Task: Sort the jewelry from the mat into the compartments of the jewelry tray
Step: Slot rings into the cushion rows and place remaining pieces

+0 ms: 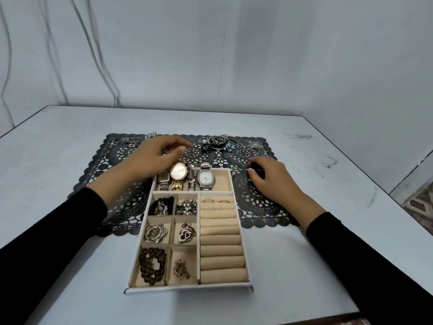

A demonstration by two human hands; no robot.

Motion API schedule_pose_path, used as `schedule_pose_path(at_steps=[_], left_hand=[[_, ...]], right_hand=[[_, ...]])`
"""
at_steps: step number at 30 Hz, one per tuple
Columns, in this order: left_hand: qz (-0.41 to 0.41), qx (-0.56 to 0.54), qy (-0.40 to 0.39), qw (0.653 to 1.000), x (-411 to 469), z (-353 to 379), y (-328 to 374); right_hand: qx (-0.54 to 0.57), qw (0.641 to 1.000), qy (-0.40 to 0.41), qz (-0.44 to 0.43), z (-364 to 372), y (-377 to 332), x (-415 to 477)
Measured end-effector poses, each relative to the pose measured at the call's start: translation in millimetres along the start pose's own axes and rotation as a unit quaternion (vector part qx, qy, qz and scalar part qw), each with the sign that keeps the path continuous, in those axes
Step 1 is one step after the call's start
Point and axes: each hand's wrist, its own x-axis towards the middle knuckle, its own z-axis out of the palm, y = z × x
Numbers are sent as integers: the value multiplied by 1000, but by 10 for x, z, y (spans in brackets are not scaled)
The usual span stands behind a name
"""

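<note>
The beige jewelry tray [187, 289] lies at the front of the dark lace mat [257, 207]. Its back compartment holds several watches [205, 177]. The small left compartments hold bead bracelets [151, 266], chains and pendants, and two rings [215, 201] sit in the ring rolls. My left hand [150, 160] hovers over the tray's back left corner, fingers curled around a small brownish piece [167, 151] that is mostly hidden. To the right of the tray, my right hand [271, 179] rests on the mat and pinches a small dark item [256, 165].
Loose rings [133, 139] lie at the mat's back left. A tangle of dark cords, chains and blue beads [220, 143] lies at the back right, with more rings [248, 148] beside it. The grey table [304, 266] ends at a wall behind and drops off on the right.
</note>
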Motion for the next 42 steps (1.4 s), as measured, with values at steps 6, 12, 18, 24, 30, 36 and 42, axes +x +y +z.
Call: schedule_pose_path(at_steps=[6,12,18,24,30,36,42], left_hand=[[-26,64,-44,997,369,-10,-374],[27,70,-30,997,590,-24,-492],[85,135,-79,984,789,86,-544],[108,143,-80,980,982,228,-480],[127,142,-119,974,1219,377,-408],[138,139,-156,968,1451,500,-371],[131,111,-161,972,1699,591,-347]], right_hand=[[-26,999,-14,-24,87,37,316],[-37,999,-17,-25,173,91,575],[-31,999,-15,-26,233,160,758],[-8,1000,6,-6,244,220,877],[4,1000,9,-2,246,258,971],[17,1000,9,-12,227,300,1046],[56,998,29,-9,215,309,1101]])
